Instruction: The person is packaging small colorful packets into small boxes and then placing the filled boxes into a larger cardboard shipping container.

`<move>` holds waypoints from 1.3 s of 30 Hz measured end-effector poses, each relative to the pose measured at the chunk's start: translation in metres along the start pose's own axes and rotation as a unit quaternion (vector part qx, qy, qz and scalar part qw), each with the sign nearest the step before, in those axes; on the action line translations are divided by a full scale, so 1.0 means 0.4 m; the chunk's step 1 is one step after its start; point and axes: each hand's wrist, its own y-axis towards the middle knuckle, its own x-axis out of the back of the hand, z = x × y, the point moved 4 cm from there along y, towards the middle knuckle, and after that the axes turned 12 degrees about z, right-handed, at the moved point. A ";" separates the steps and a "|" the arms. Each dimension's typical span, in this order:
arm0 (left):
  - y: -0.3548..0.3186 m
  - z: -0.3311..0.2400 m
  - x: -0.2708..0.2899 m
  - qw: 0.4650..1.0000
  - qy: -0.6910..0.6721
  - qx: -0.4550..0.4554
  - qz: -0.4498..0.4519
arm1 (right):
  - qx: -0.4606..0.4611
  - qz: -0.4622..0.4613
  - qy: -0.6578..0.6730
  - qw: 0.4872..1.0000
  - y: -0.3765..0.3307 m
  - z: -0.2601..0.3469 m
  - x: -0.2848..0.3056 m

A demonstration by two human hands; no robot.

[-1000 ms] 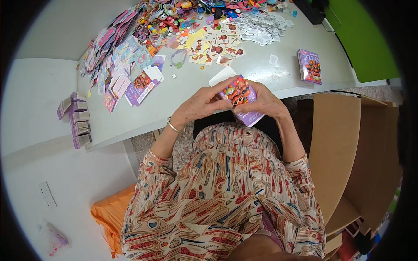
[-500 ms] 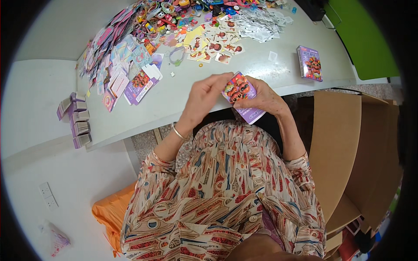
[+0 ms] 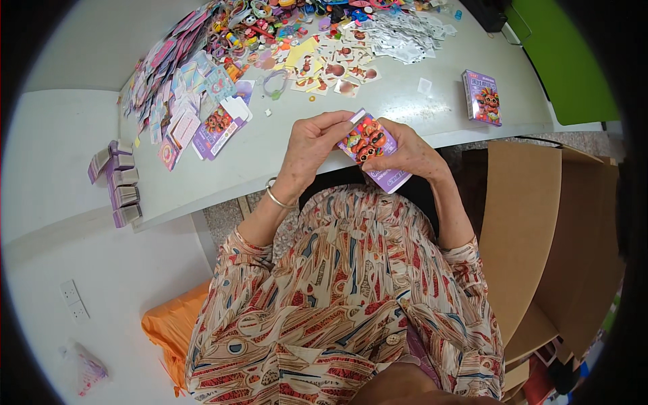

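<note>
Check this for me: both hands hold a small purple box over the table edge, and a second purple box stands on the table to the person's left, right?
Not quite. The head view shows the second purple box on the table to the person's right, not left. The left hand and right hand do hold the small purple box at the table edge.

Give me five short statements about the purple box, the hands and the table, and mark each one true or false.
1. Both hands, the left hand and the right hand, hold the small purple box. True.
2. The box rests flat on the grey table. False: it is held up at the table's near edge.
3. A second purple box lies on the table to the right. True.
4. The bracelet is on the right wrist. False: it is on the left wrist.
5. Cardboard sheets stand to the person's left. False: they are to the right.
</note>
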 end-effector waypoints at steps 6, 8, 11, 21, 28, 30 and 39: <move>-0.042 -0.002 -0.037 0.926 0.356 -0.119 -0.032 | 0.000 0.003 0.024 1.000 -0.001 0.004 -0.004; -0.062 -0.019 -0.062 0.878 0.416 -0.229 -0.057 | 0.004 0.006 0.028 1.000 -0.002 0.004 -0.007; -0.057 -0.021 -0.062 0.895 0.398 -0.193 -0.057 | 0.026 0.019 0.021 0.999 0.000 -0.004 -0.012; 0.010 -0.005 0.017 0.992 0.106 0.017 0.072 | 0.016 0.049 -0.063 0.997 -0.006 0.010 -0.013; -0.030 0.002 -0.039 0.961 0.250 -0.116 0.018 | 0.011 0.045 0.009 0.999 -0.011 0.005 -0.010; -0.046 -0.003 -0.052 0.942 0.289 -0.170 0.024 | 0.018 0.042 0.019 0.999 -0.010 0.002 -0.008; -0.056 0.026 -0.022 0.981 0.149 -0.116 -0.039 | -0.003 -0.002 0.069 0.998 -0.004 0.014 0.005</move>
